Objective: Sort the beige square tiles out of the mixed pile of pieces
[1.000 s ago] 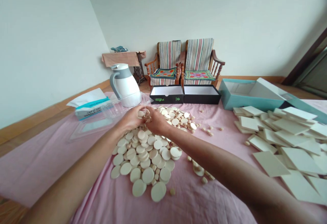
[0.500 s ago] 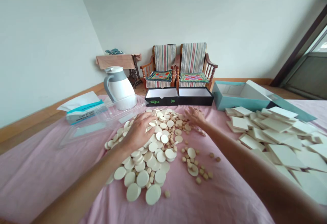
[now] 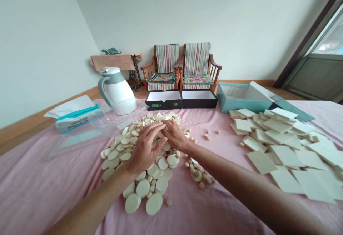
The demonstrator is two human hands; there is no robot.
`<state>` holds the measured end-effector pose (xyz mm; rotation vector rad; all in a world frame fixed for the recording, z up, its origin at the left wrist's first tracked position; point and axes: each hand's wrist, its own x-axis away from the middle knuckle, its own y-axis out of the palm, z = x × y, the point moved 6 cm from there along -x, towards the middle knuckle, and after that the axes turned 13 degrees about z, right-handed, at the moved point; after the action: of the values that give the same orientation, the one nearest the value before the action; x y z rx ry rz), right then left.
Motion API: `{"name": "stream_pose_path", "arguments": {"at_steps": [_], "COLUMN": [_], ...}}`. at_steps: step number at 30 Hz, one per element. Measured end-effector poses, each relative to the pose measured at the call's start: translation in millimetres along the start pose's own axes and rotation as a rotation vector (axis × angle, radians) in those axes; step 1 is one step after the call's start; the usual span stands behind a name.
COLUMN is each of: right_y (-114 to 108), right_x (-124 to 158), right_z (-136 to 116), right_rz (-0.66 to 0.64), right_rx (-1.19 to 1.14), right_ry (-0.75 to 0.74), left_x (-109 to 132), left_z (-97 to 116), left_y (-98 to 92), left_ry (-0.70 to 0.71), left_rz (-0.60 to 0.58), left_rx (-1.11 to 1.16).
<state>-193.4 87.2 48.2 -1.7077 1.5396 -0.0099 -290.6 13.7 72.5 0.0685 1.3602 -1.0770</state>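
Observation:
A loose heap of pale wooden discs (image 3: 143, 188) and small wooden cubes (image 3: 152, 185) lies on the pink cloth. Over its upper part rests my left hand (image 3: 147, 145), fingers stretched out and thumb apart. My right hand (image 3: 175, 135) reaches in from the right and lies low over the heap, its fingertips close to those of the left. Its fingers look loosely bent and are partly hidden; I see nothing gripped in it. Pieces beneath both hands are covered. A smaller cluster of cubes with a disc (image 3: 196, 175) sits beside my right forearm.
Square wooden tiles (image 3: 288, 155) are piled on the right, before an open teal box (image 3: 243, 104). Two black boxes (image 3: 163, 104) stand at the back. On the left are a white-grey jug (image 3: 120, 94), a clear plastic tray (image 3: 80, 138) and a tissue pack (image 3: 76, 117).
My right hand has moved left from the heap's right edge onto the heap, beside my left hand. Some cubes now lie scattered to the right. The view has shifted slightly.

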Motion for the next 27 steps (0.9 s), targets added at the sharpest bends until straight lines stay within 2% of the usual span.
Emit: {"name": "stream_pose_path", "arguments": {"at_steps": [2,5,11,14,17,20,23,25,27], "right_y": [-12,-50,-146,-171,-173,-163,-150,-143,-128], "right_x": [5,11,48,69,77,70,56,52,54], "right_z": [-14,-1,78,103,114,118,117,122,125], "right_rz": [-0.036,-0.071,-0.407,-0.455,-0.404,-0.323,-0.133,0.011,0.076], "right_rx": [-0.112,-0.009,0.932,1.113,1.112,0.901,0.571,0.523,0.563], "right_ry": [-0.1,-0.058,0.05,0.077,0.093,0.104,0.081,0.135,0.205], "left_x": [2,2,0,0,2,1,0,0,0], "left_z": [-1,0,1,1,-1,-2,-1,0,0], "left_y": [-4.1,-7.5,-6.5,-3.4,0.0,0.1,-3.2,-5.9,-7.5], "left_ry": [-0.009,-0.009,0.01,0.013,0.015,0.015,0.013,0.012,0.009], "left_rz": [0.024,0.034,0.042,0.025,0.002,0.009,0.03,0.043,0.045], "left_rx": [0.025,0.042,0.045,0.053,0.052,0.05,0.053,0.06,0.065]}}
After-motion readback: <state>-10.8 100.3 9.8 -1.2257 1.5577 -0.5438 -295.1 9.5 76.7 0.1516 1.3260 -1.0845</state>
